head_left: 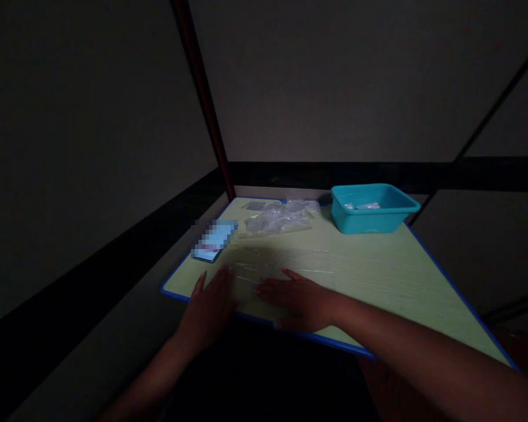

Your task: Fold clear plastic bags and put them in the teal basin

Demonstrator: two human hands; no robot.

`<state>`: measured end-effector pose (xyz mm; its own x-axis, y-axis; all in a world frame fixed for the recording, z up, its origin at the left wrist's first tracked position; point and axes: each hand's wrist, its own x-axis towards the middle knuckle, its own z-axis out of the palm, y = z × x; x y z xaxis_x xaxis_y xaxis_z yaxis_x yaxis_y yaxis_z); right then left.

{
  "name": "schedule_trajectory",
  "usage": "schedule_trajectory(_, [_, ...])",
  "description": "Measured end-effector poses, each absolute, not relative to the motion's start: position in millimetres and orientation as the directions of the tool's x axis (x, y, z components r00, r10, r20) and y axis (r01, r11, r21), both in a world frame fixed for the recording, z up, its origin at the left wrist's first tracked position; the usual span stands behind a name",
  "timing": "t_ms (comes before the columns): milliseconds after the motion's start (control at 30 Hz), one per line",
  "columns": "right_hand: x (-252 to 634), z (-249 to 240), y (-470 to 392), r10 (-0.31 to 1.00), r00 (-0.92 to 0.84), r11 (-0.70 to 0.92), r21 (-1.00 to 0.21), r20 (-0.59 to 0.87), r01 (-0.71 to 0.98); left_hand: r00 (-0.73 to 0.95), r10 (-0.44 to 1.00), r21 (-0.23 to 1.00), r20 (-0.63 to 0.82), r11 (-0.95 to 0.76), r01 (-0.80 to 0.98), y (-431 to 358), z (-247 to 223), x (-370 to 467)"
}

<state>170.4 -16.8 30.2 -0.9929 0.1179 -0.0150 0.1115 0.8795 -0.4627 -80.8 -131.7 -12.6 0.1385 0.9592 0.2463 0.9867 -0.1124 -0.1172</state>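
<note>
A clear plastic bag point(286, 261) lies spread out near the table's front edge, with creases running across it. My right hand point(301, 299) rests flat on its near part, fingers stretched toward the left. At the bag's left end is my left hand point(211, 302), its fingers extended and the thumb apart; it is slightly blurred. Neither hand grips anything. How far the bag reaches under my hands is hard to see in the dim light.
Crumpled clear plastic bags point(279, 217) lie at the back of the table point(378, 275). A lit phone point(215, 240) is at the left edge. At the back right stands a turquoise basin point(369, 220) with some clear plastic inside. Walls border the left and back.
</note>
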Motion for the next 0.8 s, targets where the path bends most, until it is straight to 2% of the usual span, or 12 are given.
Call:
schedule_trajectory(67, [170.5,30.2,-16.6,0.119,-0.993,0.879,-0.463,-0.026,0.117,0.122,0.959,-0.107,0.256,-0.097,0.989,-130.6,-10.4,-72.9])
schedule_trajectory(233, [170.1,30.0,-15.6,0.103,-0.994,0.880,-0.464,-0.027,0.104,0.211,0.951,-0.064,0.225,-0.202,0.977,-124.4,-5.7,-44.9])
schedule_trajectory(400, [170.4,30.5,-16.0,0.108,-0.994,0.879,-0.464,-0.035,0.112,0.086,0.971,-0.065,0.221,-0.073,0.995,-121.2,-7.4,-48.3])
schedule_trajectory(633, [168.8,25.3,-14.2,0.093,-0.996,0.879,-0.469,-0.012,0.087,-0.099,0.977,-0.145,0.189,0.128,0.981,-125.4,3.8,-68.2])
schedule_trajectory(700, [168.4,24.3,-14.3,0.093,-0.996,0.881,-0.465,-0.006,0.085,-0.048,0.980,-0.141,0.192,0.076,0.987,-125.7,5.9,-65.9])
schedule_trajectory(800, [168.1,24.1,-15.0,0.100,-0.995,0.888,-0.450,-0.006,0.092,0.116,0.981,-0.118,0.157,-0.098,0.988,-125.7,2.8,-62.2])
